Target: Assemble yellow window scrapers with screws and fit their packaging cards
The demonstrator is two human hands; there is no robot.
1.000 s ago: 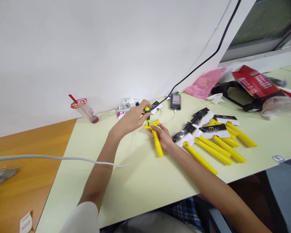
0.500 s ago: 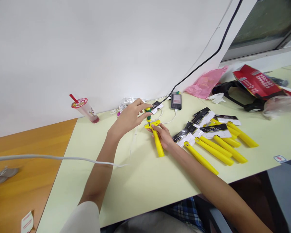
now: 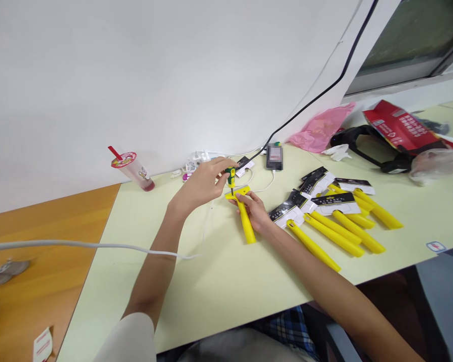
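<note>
My left hand (image 3: 207,178) is closed round the top of a short green-and-yellow screwdriver (image 3: 231,177), held upright. Its tip meets the head of a yellow scraper (image 3: 246,221), on the crossbar above the handle. With fingers and thumb, my right hand (image 3: 254,210) grips that scraper just below its head, the handle pointing toward me. Right of my hand lie several more yellow scrapers (image 3: 334,234), some with black-and-white cards (image 3: 334,203) at their heads. Any screw under the screwdriver tip is too small to make out.
A drink cup (image 3: 138,173) with a red straw stands by the wall. Behind my hands are a phone-like device (image 3: 274,158) on a white cable and another card (image 3: 244,166). A pink bag (image 3: 320,128), a black frame-like object (image 3: 358,143) and red packaging (image 3: 400,125) lie back right.
The screwdriver handle has turned a little in my left hand, and those fingers have shifted slightly. My right hand and the scraper have stayed put.
</note>
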